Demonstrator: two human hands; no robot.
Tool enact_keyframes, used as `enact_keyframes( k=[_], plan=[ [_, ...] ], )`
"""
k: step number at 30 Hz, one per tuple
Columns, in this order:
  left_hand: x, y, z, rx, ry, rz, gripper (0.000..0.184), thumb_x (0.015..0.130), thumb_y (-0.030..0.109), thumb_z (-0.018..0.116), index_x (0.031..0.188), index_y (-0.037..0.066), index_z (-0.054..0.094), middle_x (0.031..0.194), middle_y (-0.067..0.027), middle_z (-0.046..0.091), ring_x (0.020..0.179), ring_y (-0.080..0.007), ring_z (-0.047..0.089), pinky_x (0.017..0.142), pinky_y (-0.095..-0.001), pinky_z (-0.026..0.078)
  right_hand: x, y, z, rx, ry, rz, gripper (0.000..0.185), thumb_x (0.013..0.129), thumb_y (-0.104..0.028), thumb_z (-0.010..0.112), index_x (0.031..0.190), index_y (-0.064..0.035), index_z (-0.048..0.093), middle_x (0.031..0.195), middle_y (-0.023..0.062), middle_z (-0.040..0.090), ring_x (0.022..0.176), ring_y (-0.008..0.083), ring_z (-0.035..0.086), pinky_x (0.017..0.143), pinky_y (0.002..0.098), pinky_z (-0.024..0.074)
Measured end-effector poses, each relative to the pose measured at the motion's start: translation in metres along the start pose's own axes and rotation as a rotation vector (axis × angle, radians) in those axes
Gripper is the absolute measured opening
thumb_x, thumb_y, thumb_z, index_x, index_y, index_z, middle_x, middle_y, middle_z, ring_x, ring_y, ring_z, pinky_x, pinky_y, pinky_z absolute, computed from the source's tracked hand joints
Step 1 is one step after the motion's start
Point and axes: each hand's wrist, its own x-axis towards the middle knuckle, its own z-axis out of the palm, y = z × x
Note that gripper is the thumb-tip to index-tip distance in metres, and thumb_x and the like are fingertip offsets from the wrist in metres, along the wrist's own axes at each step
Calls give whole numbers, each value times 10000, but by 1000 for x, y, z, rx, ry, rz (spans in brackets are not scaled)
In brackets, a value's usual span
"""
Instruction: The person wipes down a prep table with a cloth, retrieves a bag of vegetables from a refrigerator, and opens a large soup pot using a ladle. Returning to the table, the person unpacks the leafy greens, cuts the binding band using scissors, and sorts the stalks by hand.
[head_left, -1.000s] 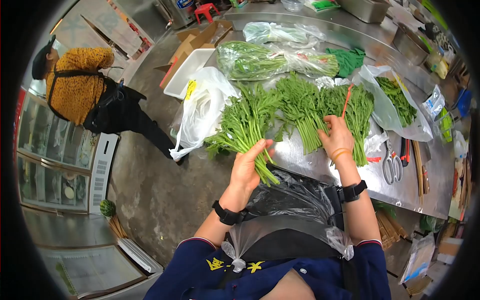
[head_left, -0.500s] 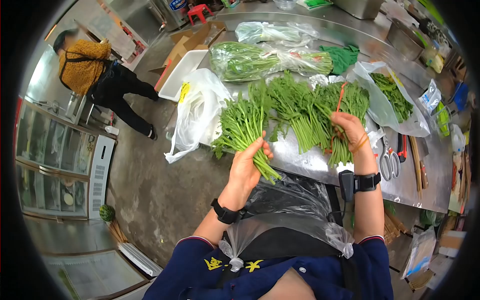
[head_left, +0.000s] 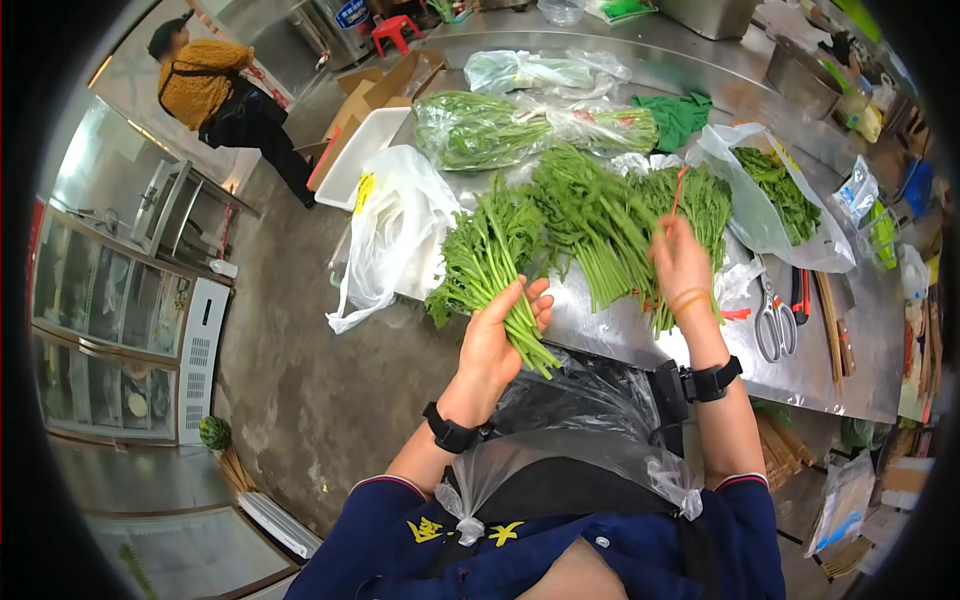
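My left hand [head_left: 505,330] is wrapped round the stalks of a bunch of leafy greens [head_left: 490,245], its leaves pointing up and away from me. My right hand [head_left: 684,265], smeared by motion, is closed over the right side of the greens. A blurred leafy stalk [head_left: 632,200] runs from its fingers to the left. Below and around lie a middle pile of greens [head_left: 590,245] and a right bunch [head_left: 705,200] with a red tie [head_left: 679,190]. The right hand partly hides this bunch. A tan rubber band [head_left: 690,298] circles my right wrist.
On the steel table [head_left: 640,335] lie scissors [head_left: 775,318], a white plastic bag [head_left: 395,230], bagged vegetables [head_left: 500,130], a green cloth [head_left: 675,120] and an open bag of greens [head_left: 775,195]. A white tray [head_left: 365,160] stands at left. Another person [head_left: 215,90] is at the far left.
My right hand has moved slightly left and down, with the stalk now blurred. My left hand stays nearly in place, its fingers a little looser. The other person has moved farther away.
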Motion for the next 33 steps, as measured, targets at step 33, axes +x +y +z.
enact_keyframes(
  k=[33],
  plan=[
    [-6,-1,-5,-32,-169,41,142,839,125,554,936,33,509,759,-38,501,622,-115,449,563,-245,383,-42,-54,0,1210,-472,330,228,838,-229,561,954,-39,606,717,-39,500,614,37,437,539,169,334]
  ],
)
